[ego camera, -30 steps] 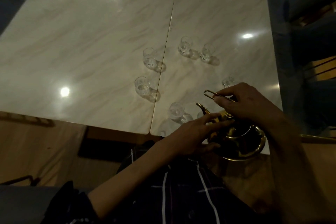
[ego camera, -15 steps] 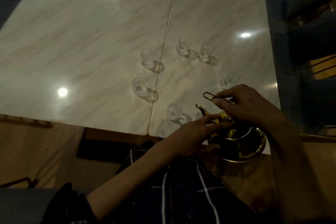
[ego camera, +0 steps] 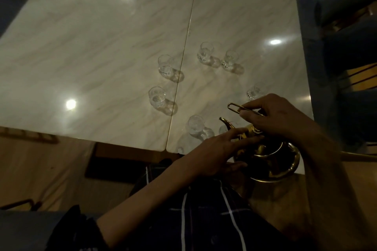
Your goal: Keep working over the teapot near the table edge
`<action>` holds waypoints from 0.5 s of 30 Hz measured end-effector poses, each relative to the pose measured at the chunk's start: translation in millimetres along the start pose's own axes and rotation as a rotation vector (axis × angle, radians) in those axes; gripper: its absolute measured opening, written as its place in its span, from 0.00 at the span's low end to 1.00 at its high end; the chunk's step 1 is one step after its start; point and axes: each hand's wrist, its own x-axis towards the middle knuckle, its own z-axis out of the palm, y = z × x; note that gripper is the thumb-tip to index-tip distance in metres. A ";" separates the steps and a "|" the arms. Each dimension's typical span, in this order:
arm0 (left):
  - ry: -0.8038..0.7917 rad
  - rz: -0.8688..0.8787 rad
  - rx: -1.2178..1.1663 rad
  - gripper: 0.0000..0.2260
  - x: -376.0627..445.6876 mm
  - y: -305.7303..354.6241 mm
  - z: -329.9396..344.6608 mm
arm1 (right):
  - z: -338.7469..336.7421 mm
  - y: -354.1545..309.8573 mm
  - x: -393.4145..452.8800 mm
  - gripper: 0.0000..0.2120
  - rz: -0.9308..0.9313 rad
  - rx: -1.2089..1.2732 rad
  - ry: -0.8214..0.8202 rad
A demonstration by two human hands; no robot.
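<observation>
A gold teapot [ego camera: 265, 155] with a curved spout [ego camera: 225, 123] sits at the near right edge of the marble table [ego camera: 102, 47]. My right hand [ego camera: 273, 118] pinches its thin wire handle [ego camera: 236, 108] above the pot. My left hand [ego camera: 220, 155] rests against the pot's left side, straight fingers touching near the lid. Several small clear glasses stand on the table: one [ego camera: 194, 124] just left of the spout, one [ego camera: 156, 97] further left, another [ego camera: 253, 92] behind my right hand.
More glasses stand further back: one [ego camera: 165, 65] by the table's centre seam and a pair [ego camera: 206, 52], [ego camera: 230, 60]. A blue upholstered chair [ego camera: 346, 26] stands to the right. The wooden floor [ego camera: 40, 169] and my dark striped clothing [ego camera: 204, 220] lie below.
Hardly anything has moved. Both hands stay on the teapot; the view has shifted very slightly.
</observation>
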 end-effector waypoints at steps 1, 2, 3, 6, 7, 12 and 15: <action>0.002 0.002 0.002 0.32 -0.2 0.7 -0.5 | 0.2 0.2 -0.6 0.14 -0.001 0.002 -0.003; 0.002 0.003 0.003 0.32 -0.4 1.1 -0.7 | 0.3 0.2 -1.1 0.14 -0.002 0.002 -0.004; 0.001 0.004 0.004 0.32 -0.8 1.9 -1.1 | 0.0 -0.1 -1.6 0.14 -0.003 0.004 -0.002; -0.005 0.001 0.008 0.32 -1.2 3.0 -0.6 | -1.0 -2.5 -3.2 0.13 -0.011 0.004 0.000; -0.007 0.001 0.006 0.32 -1.3 3.1 -0.2 | -1.1 -2.8 -3.6 0.13 -0.011 0.007 -0.001; 0.007 0.007 0.001 0.31 -2.4 7.0 -3.3 | -1.3 -1.7 -4.2 0.13 -0.016 0.002 0.010; 0.010 0.016 -0.007 0.31 -2.1 5.3 -1.5 | -1.2 -0.7 -3.5 0.13 -0.018 -0.004 0.011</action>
